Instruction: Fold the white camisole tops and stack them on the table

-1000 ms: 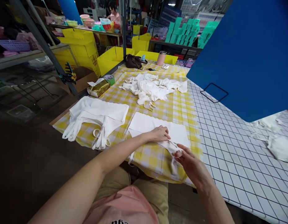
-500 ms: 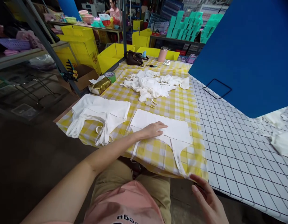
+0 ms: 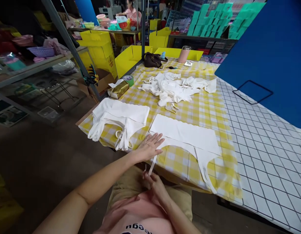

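Observation:
A white strappy top (image 3: 184,131) lies flat at the front of the yellow checked cloth (image 3: 177,161). My left hand (image 3: 150,148) rests on its left side, palm down with the fingers stretched out. Below it, at the table's front edge, my right hand (image 3: 152,182) pinches the top's left strap (image 3: 152,165). The other strap (image 3: 208,178) lies toward the front edge on the right. To the left sits a neat stack of white tops (image 3: 123,113) with their straps toward me. Farther back is a loose heap of white tops (image 3: 172,86).
A gold tissue pack (image 3: 119,90) and green tape roll (image 3: 128,79) lie at the left edge. Behind are a dark handbag (image 3: 152,60) and pink tumbler (image 3: 184,54). A blue board (image 3: 267,58) leans over the gridded white surface (image 3: 257,156) on the right. A person (image 3: 131,13) sits far behind.
My left hand has slid from the middle of the top to its left side. My right hand has moved from the right strap to the left strap. The view has turned left.

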The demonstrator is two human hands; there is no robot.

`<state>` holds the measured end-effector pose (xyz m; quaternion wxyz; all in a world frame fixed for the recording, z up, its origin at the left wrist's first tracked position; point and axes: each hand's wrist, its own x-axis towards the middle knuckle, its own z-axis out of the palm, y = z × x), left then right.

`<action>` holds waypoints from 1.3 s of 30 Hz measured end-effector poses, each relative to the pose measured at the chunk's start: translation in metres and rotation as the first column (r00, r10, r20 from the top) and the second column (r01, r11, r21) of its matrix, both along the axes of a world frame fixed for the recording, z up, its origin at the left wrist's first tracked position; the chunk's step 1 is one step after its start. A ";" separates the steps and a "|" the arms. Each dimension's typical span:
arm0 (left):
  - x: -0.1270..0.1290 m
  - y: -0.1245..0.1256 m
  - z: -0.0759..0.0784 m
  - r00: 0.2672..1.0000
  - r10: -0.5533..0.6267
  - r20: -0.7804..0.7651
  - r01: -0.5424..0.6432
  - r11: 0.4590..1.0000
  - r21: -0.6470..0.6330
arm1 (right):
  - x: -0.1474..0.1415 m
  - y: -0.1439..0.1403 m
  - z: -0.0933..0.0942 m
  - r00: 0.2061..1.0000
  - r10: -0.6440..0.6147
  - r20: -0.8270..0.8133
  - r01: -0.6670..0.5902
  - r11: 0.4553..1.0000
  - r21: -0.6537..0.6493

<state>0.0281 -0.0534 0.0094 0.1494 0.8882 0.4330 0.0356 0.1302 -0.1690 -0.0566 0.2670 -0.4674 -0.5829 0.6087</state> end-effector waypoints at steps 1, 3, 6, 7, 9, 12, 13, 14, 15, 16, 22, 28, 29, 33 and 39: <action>-0.001 0.000 -0.003 1.000 -0.012 -0.009 0.012 1.000 0.020 | 0.002 -0.004 0.007 1.000 -0.028 0.008 0.028 0.998 -0.049; -0.001 0.001 -0.007 1.000 -0.016 -0.024 0.017 0.999 0.044 | 0.016 -0.015 0.031 0.999 -0.033 0.035 0.038 0.987 -0.156; -0.001 0.002 -0.011 0.999 -0.014 -0.029 0.016 0.997 0.072 | 0.047 -0.028 0.084 0.981 0.184 0.056 -0.167 0.959 -0.231; -0.001 0.002 -0.012 0.999 -0.014 -0.029 0.016 0.997 0.076 | 0.057 -0.030 0.103 0.967 0.243 0.079 -0.217 0.944 -0.249; -0.001 0.002 -0.011 0.999 -0.016 -0.029 0.018 0.997 0.070 | 0.073 -0.030 0.135 0.954 0.259 0.151 -0.214 0.940 -0.264; -0.001 0.002 -0.007 0.999 -0.018 -0.029 0.019 0.999 0.033 | 0.088 -0.023 0.168 0.973 0.084 0.217 -0.045 0.983 -0.179; -0.001 0.002 -0.005 0.999 -0.022 -0.029 0.022 1.000 0.017 | 0.092 -0.019 0.175 0.976 0.010 0.219 0.021 0.990 -0.137; -0.001 0.002 -0.003 0.999 -0.025 -0.029 0.025 1.000 0.001 | 0.095 -0.016 0.181 0.976 -0.046 0.212 0.071 0.992 -0.107; -0.001 0.002 -0.001 0.999 -0.027 -0.030 0.026 1.000 -0.012 | 0.098 -0.012 0.186 0.978 -0.069 0.197 0.091 0.991 -0.103; -0.001 0.002 0.000 0.999 -0.027 -0.031 0.027 0.999 -0.024 | 0.100 -0.009 0.190 0.982 -0.071 0.175 0.093 0.989 -0.119; -0.001 0.005 -0.001 1.000 -0.015 -0.007 0.014 0.996 -0.087 | 0.106 0.009 0.202 0.979 -0.179 -0.100 0.154 0.963 -0.219; 0.003 0.008 0.011 0.947 0.086 0.310 -0.008 0.969 -0.245 | 0.096 0.050 0.191 0.854 -0.452 -0.256 0.428 0.892 -0.148; 0.006 0.006 0.019 0.900 0.123 0.419 0.005 0.957 -0.290 | 0.094 0.056 0.189 0.841 -0.473 -0.262 0.447 0.881 -0.158; 0.017 -0.001 0.054 0.570 0.275 0.774 0.261 0.833 -0.487 | 0.089 0.070 0.181 0.840 -0.488 -0.236 0.459 0.872 -0.169; 0.037 -0.009 0.074 0.347 0.470 0.812 0.498 0.641 -0.584 | 0.081 0.070 0.174 0.882 -0.465 -0.072 0.461 0.885 -0.066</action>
